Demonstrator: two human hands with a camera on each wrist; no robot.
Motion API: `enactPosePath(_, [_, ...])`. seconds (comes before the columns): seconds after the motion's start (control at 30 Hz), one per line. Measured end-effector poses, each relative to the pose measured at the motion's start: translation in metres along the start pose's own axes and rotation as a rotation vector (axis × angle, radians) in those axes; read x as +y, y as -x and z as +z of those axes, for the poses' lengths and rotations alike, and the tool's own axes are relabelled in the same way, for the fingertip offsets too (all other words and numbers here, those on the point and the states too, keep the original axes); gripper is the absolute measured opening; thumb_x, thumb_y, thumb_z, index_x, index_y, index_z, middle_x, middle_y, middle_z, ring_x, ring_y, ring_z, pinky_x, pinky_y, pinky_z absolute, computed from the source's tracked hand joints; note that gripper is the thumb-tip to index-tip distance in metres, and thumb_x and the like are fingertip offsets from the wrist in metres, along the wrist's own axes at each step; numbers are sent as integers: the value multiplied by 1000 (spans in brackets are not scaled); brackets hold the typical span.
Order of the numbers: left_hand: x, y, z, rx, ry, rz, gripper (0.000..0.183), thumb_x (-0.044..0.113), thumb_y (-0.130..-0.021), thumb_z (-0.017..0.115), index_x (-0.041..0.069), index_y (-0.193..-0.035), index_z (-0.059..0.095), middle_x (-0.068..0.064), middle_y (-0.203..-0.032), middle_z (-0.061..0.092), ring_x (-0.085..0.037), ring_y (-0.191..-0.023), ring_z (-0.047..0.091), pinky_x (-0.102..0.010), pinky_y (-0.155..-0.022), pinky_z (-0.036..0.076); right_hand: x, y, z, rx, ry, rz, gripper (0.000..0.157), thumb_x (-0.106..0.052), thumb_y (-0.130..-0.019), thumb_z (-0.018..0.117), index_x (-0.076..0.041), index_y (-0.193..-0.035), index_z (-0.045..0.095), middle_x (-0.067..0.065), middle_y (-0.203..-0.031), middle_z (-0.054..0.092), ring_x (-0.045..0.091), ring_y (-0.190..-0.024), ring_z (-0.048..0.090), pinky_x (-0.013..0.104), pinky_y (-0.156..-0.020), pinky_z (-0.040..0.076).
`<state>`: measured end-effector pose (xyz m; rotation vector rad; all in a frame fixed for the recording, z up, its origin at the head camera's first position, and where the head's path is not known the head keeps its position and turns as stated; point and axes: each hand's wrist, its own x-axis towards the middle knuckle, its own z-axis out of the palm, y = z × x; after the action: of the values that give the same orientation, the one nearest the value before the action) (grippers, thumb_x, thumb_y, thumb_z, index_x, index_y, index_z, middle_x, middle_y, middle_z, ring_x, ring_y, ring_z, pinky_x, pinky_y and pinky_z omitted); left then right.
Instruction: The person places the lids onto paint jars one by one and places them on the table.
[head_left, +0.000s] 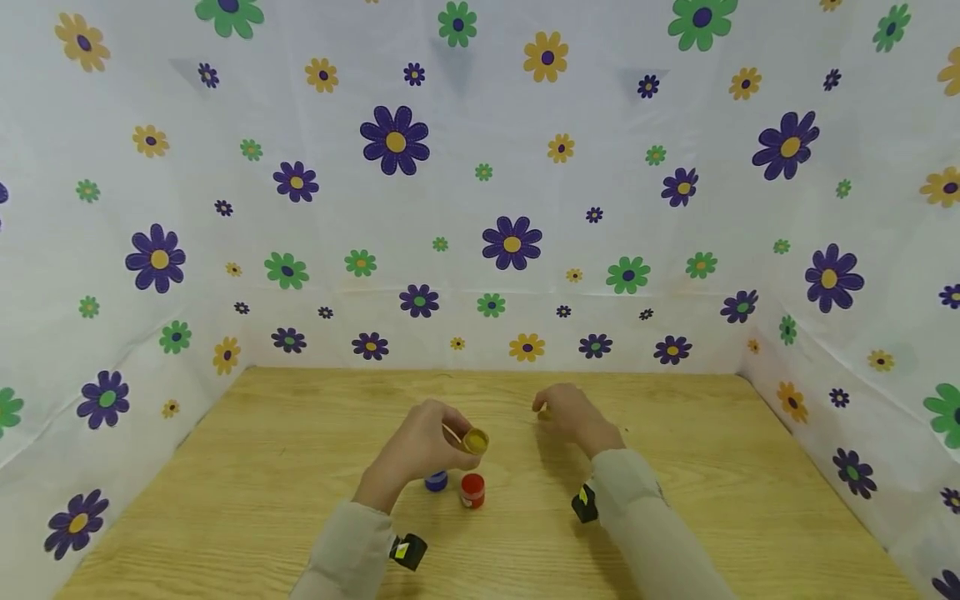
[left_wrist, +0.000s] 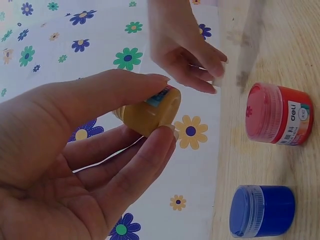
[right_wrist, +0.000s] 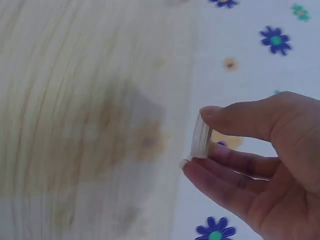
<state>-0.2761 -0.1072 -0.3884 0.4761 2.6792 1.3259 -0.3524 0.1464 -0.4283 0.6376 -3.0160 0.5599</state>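
Observation:
My left hand grips a small yellow paint jar between thumb and fingers, raised over the table. The jar is tilted, its lidless mouth showing yellow paint in the head view. Off to the right, my right hand pinches a clear, ribbed screw lid by its edges, thumb on one side and fingers on the other. Just below the left hand stand a red paint jar and a blue paint jar, both capped; the left hand partly hides the blue one in the head view.
A light wood-grain table lies under both hands. White cloth walls printed with purple, green and yellow flowers rise at its back and sides. Each wrist carries a small black camera.

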Motion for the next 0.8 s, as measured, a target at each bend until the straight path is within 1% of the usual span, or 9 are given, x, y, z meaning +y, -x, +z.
enactPosePath(0.1, [0,1,0,3,-2,4,28,8,-75,90,3,-99,76,-5,-95,75,-15,-80,69,-31,-73,61,-14,8,-8,-8,-41,-57,17,-5,-91,74,-1,-108,77,14,-104,75,28,-97,67,46,-92,57])
enactPosePath(0.27, [0,2,0,-4,0,16,27,9,-75,90,3,-98,77,-5,-96,75,-15,-81,69,-31,-73,61,-39,28,-24,-36,-132,-83,16,-7,-91,76,-4,-107,78,8,-99,73,20,-90,62,41,-87,57])
enactPosePath(0.4, [1,3,2,0,-5,24,28,8,-75,89,3,-99,77,-5,-97,75,-15,-81,69,-32,-74,61,-54,42,-34,-34,-142,-154,16,-8,-91,76,-5,-106,78,7,-97,73,16,-88,62,36,-84,57])
enactPosePath(0.53, [0,5,5,-2,-7,24,29,8,-75,89,2,-100,76,-5,-95,75,-15,-80,68,-31,-74,60,-62,54,-40,-29,-151,-222,15,-6,-91,74,-3,-106,77,9,-96,73,18,-88,65,31,-80,58])
enactPosePath(0.63, [0,5,6,-4,-14,40,29,8,-75,89,2,-101,76,-5,-95,74,-14,-80,68,-31,-73,60,-65,60,-45,-30,-172,-224,17,-6,-93,74,-3,-109,76,8,-100,73,19,-91,67,31,-81,60])
enactPosePath(0.8, [2,4,8,-5,-24,70,28,11,-76,90,4,-100,77,-5,-96,75,-15,-81,69,-30,-71,60,-68,63,-51,-25,-213,-206,20,-6,-94,73,-4,-113,75,10,-110,74,21,-98,70,36,-84,62])
